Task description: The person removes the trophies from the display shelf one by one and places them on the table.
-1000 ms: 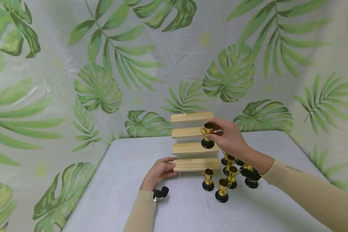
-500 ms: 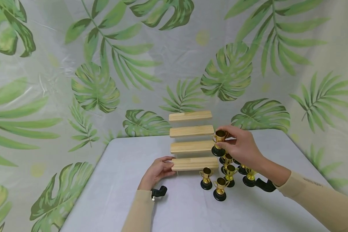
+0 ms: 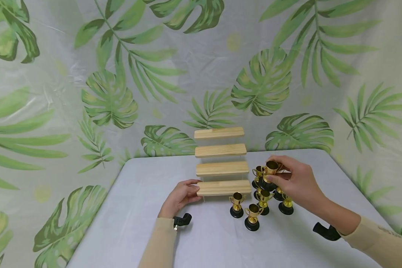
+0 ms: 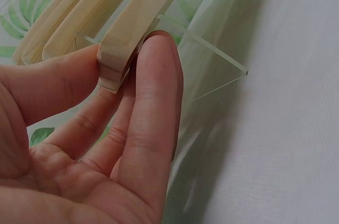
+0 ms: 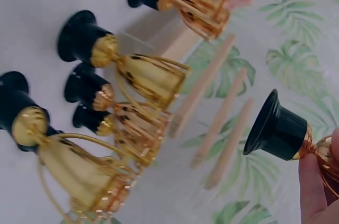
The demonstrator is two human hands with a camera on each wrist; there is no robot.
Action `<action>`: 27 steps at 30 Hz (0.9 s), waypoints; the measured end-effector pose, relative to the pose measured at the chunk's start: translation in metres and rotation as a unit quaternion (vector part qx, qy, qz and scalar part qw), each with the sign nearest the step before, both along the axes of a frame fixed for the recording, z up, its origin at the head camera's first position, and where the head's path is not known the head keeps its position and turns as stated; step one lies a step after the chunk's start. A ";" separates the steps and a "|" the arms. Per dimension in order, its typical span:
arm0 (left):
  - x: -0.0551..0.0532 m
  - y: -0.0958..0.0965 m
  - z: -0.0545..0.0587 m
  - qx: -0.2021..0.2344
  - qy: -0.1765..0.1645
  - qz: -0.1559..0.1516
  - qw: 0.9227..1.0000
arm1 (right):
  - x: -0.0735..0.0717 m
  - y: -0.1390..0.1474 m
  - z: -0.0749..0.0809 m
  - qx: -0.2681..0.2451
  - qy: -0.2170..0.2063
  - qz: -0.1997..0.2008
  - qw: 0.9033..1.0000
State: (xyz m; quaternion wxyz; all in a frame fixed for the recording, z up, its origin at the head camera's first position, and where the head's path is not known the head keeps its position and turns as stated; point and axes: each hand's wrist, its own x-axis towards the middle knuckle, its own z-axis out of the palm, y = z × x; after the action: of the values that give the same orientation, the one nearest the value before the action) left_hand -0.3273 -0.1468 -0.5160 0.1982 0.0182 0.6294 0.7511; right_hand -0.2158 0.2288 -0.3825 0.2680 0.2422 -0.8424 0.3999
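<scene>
My right hand (image 3: 302, 184) pinches a small gold trophy cup (image 3: 272, 167) with a black base, raised over a cluster of similar cups right of the shelf stand. In the right wrist view, that held cup's black base (image 5: 283, 131) points away from the fingers. With thumb and fingers, my left hand (image 3: 180, 197) grips the left end of the lowest wooden board (image 3: 224, 188) of the tiered stand. The left wrist view gives that board's end (image 4: 119, 49) between thumb and forefinger. No cups stand on the boards.
One gold cup (image 3: 237, 204) stands before the lowest board, with another cup (image 3: 253, 217) nearer the front. Several more cups, such as a gold one (image 3: 286, 206), crowd to the right, some partly hidden. White cloth covers the table (image 3: 127, 230); a leaf-patterned curtain (image 3: 204, 56) hangs behind.
My right hand has carried the trophy cup from in front of the upper boards rightward and down, over the other cups. The left hand keeps its grip on the board.
</scene>
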 end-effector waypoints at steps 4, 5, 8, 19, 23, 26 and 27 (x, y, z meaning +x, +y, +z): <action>-0.001 -0.001 0.000 0.003 -0.003 0.004 1.000 | 0.006 0.005 -0.007 -0.001 -0.007 -0.011 1.000; -0.001 -0.001 0.000 0.003 0.000 0.003 1.000 | 0.008 0.006 -0.009 -0.001 -0.008 -0.018 1.000; -0.002 -0.001 -0.001 0.005 -0.002 0.005 1.000 | 0.014 0.011 -0.017 -0.001 -0.018 -0.034 0.999; -0.001 -0.001 0.000 0.001 -0.010 0.004 1.000 | 0.029 0.023 -0.045 0.000 -0.050 -0.072 0.996; -0.001 -0.001 0.001 0.002 -0.005 0.002 1.000 | 0.028 0.024 -0.062 0.003 -0.069 -0.078 0.995; -0.002 -0.001 -0.001 0.001 -0.001 -0.002 1.000 | 0.028 0.024 -0.077 0.004 -0.079 -0.076 0.994; -0.002 0.000 -0.001 0.002 0.000 -0.003 1.000 | 0.028 0.023 -0.081 0.004 -0.083 -0.074 0.994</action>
State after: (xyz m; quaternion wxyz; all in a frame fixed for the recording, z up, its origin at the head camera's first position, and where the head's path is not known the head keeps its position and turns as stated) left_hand -0.3293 -0.1472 -0.5174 0.2005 0.0203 0.6282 0.7515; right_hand -0.1880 0.2522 -0.4636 0.2253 0.1465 -0.8786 0.3947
